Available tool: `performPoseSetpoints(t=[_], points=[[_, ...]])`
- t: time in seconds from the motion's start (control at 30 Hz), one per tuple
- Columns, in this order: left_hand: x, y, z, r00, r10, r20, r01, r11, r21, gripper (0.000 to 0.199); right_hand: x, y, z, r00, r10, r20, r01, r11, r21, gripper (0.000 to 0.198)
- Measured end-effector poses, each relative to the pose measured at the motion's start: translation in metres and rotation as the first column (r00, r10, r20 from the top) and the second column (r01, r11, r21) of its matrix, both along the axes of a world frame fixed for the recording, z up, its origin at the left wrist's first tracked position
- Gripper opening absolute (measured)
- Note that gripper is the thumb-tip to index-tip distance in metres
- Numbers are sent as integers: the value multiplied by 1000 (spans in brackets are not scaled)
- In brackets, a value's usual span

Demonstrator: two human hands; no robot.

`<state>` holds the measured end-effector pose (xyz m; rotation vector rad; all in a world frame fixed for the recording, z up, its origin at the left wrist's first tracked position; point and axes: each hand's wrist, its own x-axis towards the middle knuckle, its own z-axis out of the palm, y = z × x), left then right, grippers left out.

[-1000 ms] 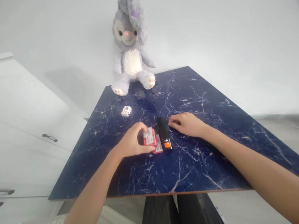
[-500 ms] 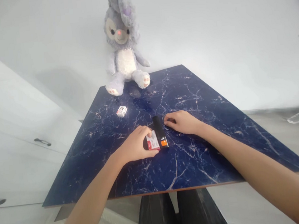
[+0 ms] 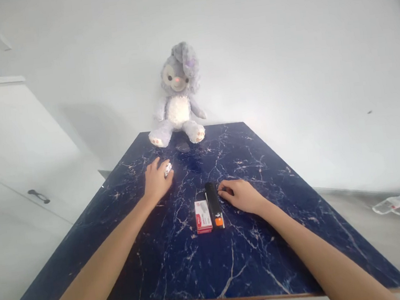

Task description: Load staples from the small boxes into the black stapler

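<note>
My left hand [image 3: 157, 180] reaches to the far left part of the table, its thumb and fingers closed around a small white box [image 3: 168, 169] with dark and red print. Part of that box is hidden by the fingers. Nearer to me, a red-and-white staple box [image 3: 203, 215] lies flat, close along the left side of a black stapler [image 3: 213, 204] with an orange piece at its near end. My right hand [image 3: 240, 195] rests on the table just right of the stapler, fingers curled in and nothing visible in them. Whether its fingertips touch the stapler I cannot tell.
A grey plush rabbit [image 3: 179, 106] sits at the back of the blue marbled table [image 3: 268, 238], against the white wall. White cabinets [image 3: 17, 190] stand on the left. Some clear plastic packaging [image 3: 399, 204] lies on the floor at right.
My left hand has let go of the staple box beside the stapler and moved forward and left to the small white box. My right hand stays by the stapler. The view has tilted up.
</note>
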<state>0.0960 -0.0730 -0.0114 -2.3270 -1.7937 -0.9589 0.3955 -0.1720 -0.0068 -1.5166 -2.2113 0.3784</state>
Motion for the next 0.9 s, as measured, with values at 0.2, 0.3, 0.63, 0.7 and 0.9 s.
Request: performPoseSetpoints(t=[0.2,0.3,0.63,0.7,0.9], points=[[9,4,5,972,-216,97,232,951,-203,47,2,1,1,1000,27,-14,-27,999,-25,13],[26,-20,15,881,-376,288,462,813,-354,54,3,1,0,999,41,-8,-41,999,-33,12],[35,-30,25,742,-354,569,670,406,-621,64,2,1,0,1000,22,-16,-22,999,-23,11],[31,-31,32,707,-308,637,707,282,-648,66,1,1,-2,999,36,-21,-36,999,-14,11],[12,-68,40,782,-458,424,620,503,-602,103,4,1,-4,994,64,-93,-64,998,7,22]])
